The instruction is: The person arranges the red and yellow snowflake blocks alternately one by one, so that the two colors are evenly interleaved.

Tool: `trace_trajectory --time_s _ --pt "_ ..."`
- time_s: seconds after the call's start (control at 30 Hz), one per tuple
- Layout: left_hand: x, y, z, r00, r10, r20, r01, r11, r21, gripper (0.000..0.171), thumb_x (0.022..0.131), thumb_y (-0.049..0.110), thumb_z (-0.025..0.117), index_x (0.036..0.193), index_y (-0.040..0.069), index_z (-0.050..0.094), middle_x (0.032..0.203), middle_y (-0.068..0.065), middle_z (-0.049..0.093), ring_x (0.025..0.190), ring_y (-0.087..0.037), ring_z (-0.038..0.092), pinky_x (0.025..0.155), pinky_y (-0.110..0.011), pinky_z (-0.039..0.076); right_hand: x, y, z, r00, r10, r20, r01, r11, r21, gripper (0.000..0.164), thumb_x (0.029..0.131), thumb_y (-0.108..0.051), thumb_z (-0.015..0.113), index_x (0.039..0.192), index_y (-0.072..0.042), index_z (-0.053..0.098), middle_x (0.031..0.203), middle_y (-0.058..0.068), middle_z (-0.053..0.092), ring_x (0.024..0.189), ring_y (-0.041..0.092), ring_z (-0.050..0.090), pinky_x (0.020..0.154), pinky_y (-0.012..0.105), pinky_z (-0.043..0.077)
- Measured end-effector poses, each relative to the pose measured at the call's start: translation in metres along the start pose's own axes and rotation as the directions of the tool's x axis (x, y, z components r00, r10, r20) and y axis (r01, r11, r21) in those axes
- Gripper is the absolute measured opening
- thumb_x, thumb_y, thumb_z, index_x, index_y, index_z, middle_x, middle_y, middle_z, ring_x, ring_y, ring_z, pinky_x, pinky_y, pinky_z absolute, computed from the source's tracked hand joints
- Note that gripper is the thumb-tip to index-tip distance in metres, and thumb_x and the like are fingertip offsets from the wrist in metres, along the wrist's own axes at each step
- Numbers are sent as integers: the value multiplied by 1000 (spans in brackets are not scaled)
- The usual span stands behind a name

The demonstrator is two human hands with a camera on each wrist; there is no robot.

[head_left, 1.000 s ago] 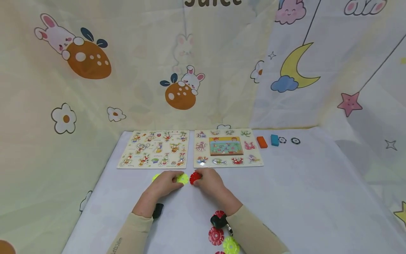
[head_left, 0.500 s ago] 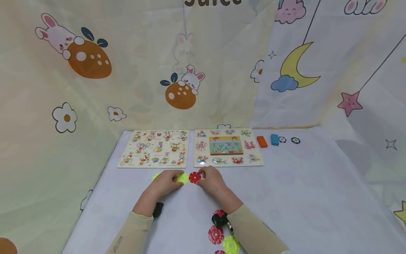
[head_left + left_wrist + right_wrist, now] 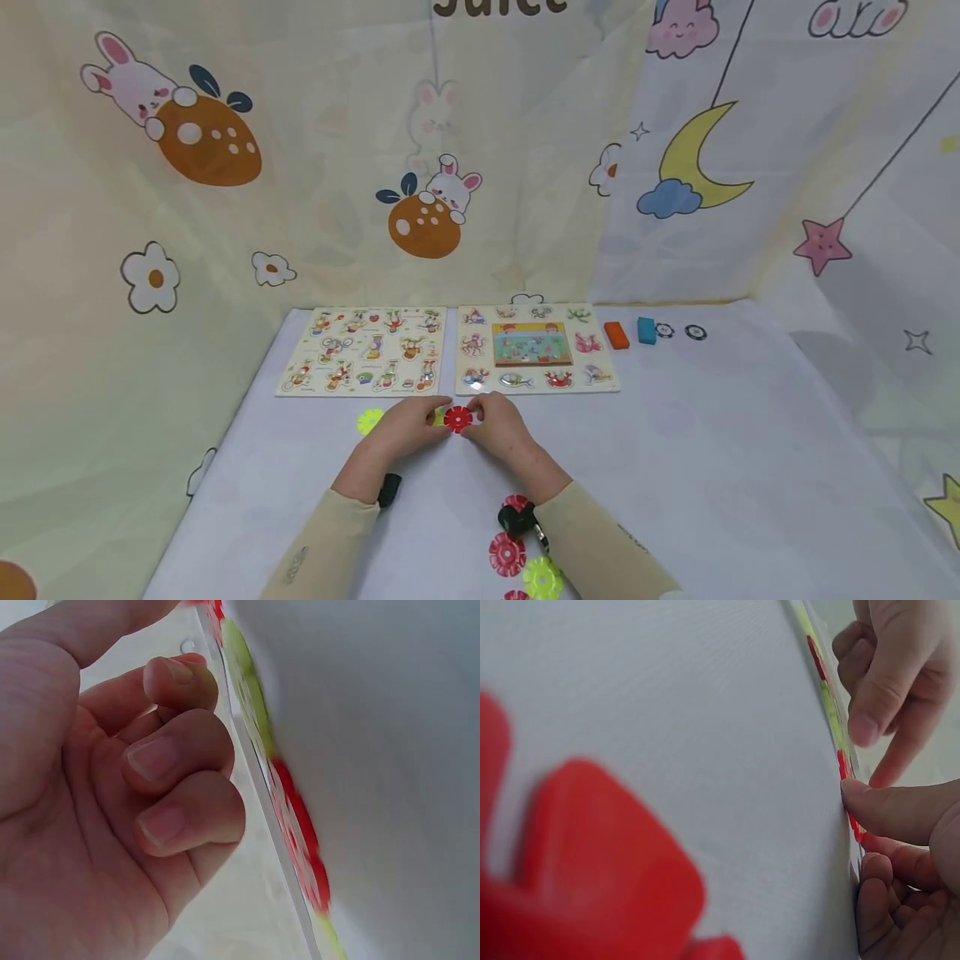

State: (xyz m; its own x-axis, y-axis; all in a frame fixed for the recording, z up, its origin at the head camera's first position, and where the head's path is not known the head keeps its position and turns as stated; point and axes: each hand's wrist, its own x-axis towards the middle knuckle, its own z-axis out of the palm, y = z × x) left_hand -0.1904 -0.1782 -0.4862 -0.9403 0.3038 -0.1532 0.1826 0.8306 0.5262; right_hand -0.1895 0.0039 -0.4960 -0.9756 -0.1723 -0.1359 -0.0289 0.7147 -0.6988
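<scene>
Red disc (image 3: 458, 419) lies at the right end of a row on the bench (image 3: 675, 467), beside a lime disc (image 3: 439, 417). Right hand (image 3: 501, 427) pinches its right edge, thumb against index. Left hand (image 3: 405, 429): thumb and index parted at the left edge, 3 fingers curled; cannot tell whether it grips. 2 puzzle boards (image 3: 611, 367) stand just behind.

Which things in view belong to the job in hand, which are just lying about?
In the job:
red disc, pinched by the right hand
left hand, close beside it
other discs in the row
probably the loose discs by the right sleeve

Apparently just lying about:
two picture boards
small picture panel
orange block
blue block
two round chips
</scene>
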Motion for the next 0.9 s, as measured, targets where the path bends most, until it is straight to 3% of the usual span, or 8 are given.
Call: trace_trajectory --time_s 0.23,0.57,0.7,0.9 --pt "8 13 5 1000 13 22 -14 1000 22 41 84 28 71 123 17 63 95 3 62 80 -15 51 72 -33 44 1 0 -3 1000 -9 21 9 1000 -7 33 76 -19 79 103 -9 62 82 4 50 74 17 48 59 29 41" --pt "8 8 13 998 12 60 -11 1000 -15 45 84 30 71 126 18 61 102 3 61 86 -16 51 76 -34 45 -19 -2 -16 997 -68 40 66 997 42 35 80 -17 75 111 -6 64 80 2 53 70 16 48 57 28 42" --pt "7 4 11 998 -8 69 10 1000 -28 49 83 31 73 128 20 60 96 4 59 86 -17 50 73 -33 43 -35 -11 -34 994 -99 52 96 994 43 40 81 -21 75 117 -8 62 89 3 55 74 17 49 60 28 44" --pt "9 3 8 997 10 72 -7 999 -46 49 84 29 72 130 20 59 79 1 53 78 -16 49 64 -32 40 -65 -11 -60 989 -141 31 141 990 21 43 80 -28 76 118 -14 63 94 1 56 74 15 49 59 25 46"
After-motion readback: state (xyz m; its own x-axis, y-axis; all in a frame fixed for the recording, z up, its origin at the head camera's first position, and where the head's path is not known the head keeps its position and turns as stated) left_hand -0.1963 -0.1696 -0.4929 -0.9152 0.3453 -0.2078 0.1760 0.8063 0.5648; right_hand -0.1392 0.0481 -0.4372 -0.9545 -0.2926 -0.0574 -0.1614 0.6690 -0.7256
